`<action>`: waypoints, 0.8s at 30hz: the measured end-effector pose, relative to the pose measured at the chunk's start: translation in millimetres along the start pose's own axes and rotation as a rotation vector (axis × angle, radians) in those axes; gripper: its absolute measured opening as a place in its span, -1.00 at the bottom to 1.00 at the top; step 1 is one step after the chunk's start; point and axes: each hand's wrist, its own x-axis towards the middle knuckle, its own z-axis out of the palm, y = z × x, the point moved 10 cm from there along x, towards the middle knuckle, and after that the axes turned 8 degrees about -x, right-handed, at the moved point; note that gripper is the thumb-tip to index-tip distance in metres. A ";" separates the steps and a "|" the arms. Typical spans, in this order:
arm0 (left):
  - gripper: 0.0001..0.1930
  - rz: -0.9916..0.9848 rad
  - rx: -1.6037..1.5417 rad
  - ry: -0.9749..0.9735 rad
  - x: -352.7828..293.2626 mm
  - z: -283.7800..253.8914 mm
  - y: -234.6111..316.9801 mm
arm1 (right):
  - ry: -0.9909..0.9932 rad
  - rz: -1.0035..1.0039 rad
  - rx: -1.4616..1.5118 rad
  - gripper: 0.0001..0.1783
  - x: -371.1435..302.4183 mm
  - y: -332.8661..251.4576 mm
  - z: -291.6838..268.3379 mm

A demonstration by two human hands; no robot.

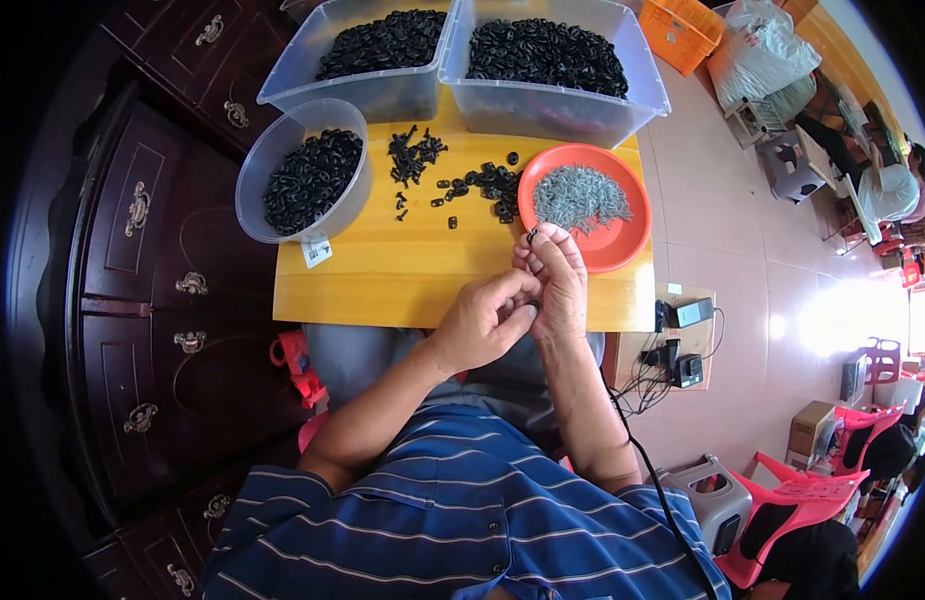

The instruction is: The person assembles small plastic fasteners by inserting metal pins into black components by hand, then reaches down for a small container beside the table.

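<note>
Over the front right of the wooden table, my two hands are together. My right hand (561, 285) is closed, with a small black plastic piece (532, 237) pinched at its thumb and fingertips. My left hand (483, 318) is closed against it, thumb and fingers around another small black piece (534, 303), mostly hidden. Just beyond my hands, a round orange-red dish (633, 245) holds many thin grey metal screws (583, 198). A loose group of small black pieces (496, 185) lies left of the dish. Farther left is a heap of black pieces with stems (413, 158).
A clear round tub (248, 195) of black pieces stands at the table's left. Two clear plastic bins (553, 118) of black pieces are at the back. Dark wooden cabinets (113, 300) line the left. Adapters and cables (683, 340) sit right; a black cable (638, 450) passes my right arm.
</note>
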 end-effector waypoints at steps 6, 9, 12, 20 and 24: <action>-0.75 -0.035 -0.019 -0.102 -5.0 -1.9 -10.3 | 0.053 0.030 -0.021 -0.93 -3.0 -0.3 -0.2; -0.72 -0.079 -0.043 -0.123 -5.6 -1.5 -11.0 | 0.038 0.031 -0.030 -0.92 -1.5 -0.4 -2.1; -0.70 -0.126 -0.148 -0.076 -5.9 -12.1 -19.8 | 0.024 0.002 -0.012 -0.91 0.1 0.6 -0.3; -0.68 -0.004 -0.086 0.238 7.8 -89.4 3.6 | -0.076 -0.124 -0.272 -0.87 -4.5 -9.9 11.3; -0.69 0.034 -0.010 0.227 9.5 -93.8 13.2 | -0.143 -0.097 -0.335 -0.86 -9.0 -2.3 23.7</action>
